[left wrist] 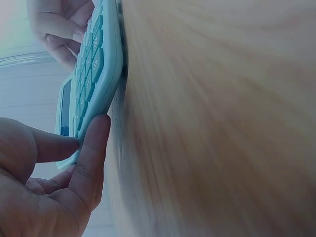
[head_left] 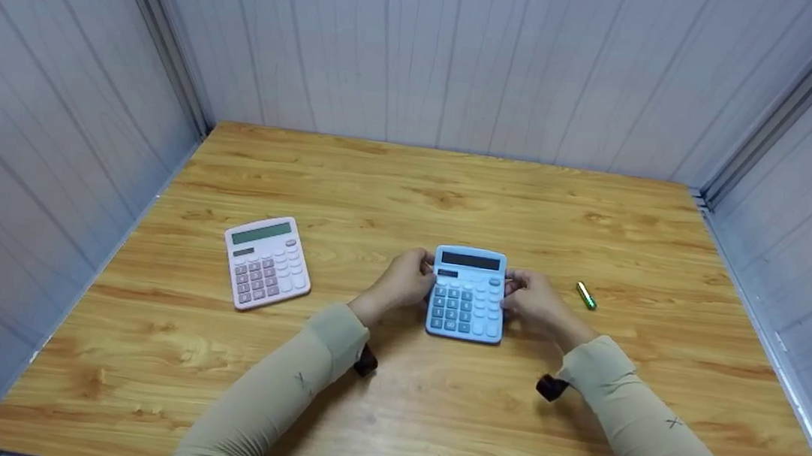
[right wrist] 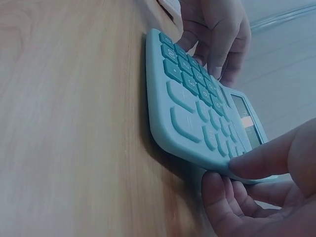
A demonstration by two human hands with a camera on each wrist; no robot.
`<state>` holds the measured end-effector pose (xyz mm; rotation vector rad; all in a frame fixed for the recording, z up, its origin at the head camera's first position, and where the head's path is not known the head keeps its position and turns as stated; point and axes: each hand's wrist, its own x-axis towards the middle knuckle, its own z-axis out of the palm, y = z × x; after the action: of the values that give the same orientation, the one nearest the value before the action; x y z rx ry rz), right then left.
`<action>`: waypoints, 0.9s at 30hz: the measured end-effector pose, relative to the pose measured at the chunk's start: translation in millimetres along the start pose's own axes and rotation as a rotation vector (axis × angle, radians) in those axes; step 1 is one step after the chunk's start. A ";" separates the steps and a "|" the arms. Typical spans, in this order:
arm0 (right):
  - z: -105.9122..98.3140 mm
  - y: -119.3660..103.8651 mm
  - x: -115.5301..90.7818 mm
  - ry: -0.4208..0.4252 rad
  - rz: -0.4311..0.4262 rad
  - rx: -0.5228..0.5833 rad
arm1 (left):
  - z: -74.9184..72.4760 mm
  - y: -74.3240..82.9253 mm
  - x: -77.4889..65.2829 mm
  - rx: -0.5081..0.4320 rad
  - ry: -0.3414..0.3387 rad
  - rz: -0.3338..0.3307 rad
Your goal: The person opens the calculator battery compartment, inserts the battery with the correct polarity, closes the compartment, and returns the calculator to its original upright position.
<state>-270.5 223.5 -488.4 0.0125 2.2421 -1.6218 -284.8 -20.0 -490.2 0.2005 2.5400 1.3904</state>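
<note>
A blue calculator [head_left: 468, 293] lies face up between the two hands at the middle of the table, its display toward the far wall. My left hand [head_left: 408, 279] holds its left edge; in the left wrist view the thumb is at the top face and a finger [left wrist: 94, 143] lies along the side. On the opposite edge my right hand [head_left: 533, 299] pinches it, thumb on the face and fingers curled beneath, as the right wrist view shows. A shadow gap shows under the calculator's right edge there.
To the left lies a pink calculator [head_left: 267, 263], turned slightly. A small green battery-like cylinder [head_left: 586, 295] rests right of the right hand. Pale panel walls [head_left: 424, 56] border the wooden table [head_left: 447, 194] at the back and both sides.
</note>
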 end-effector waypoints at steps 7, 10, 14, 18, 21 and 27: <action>0.5 -0.1 1.6 0.031 0.007 0.005 | -0.5 -0.2 1.1 -0.007 -0.014 -0.021; 0.9 -0.5 1.5 0.039 0.014 -0.004 | -0.4 -0.5 1.5 -0.021 -0.023 -0.032; 1.2 0.3 1.6 0.040 0.010 -0.005 | 0.1 -1.5 2.0 -0.030 -0.031 -0.038; 1.0 2.4 2.9 0.037 -0.016 -0.038 | 0.1 -2.9 2.1 -0.023 -0.037 -0.028; 1.2 2.6 3.7 0.042 -0.029 -0.065 | 0.1 -4.1 2.9 -0.012 -0.042 -0.021; 0.1 0.7 3.3 0.040 -0.011 -0.093 | 0.0 -4.8 4.6 0.008 -0.037 -0.024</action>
<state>-273.4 222.9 -490.1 0.0079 2.3492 -1.5345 -289.2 -21.5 -495.0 0.1951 2.5104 1.3552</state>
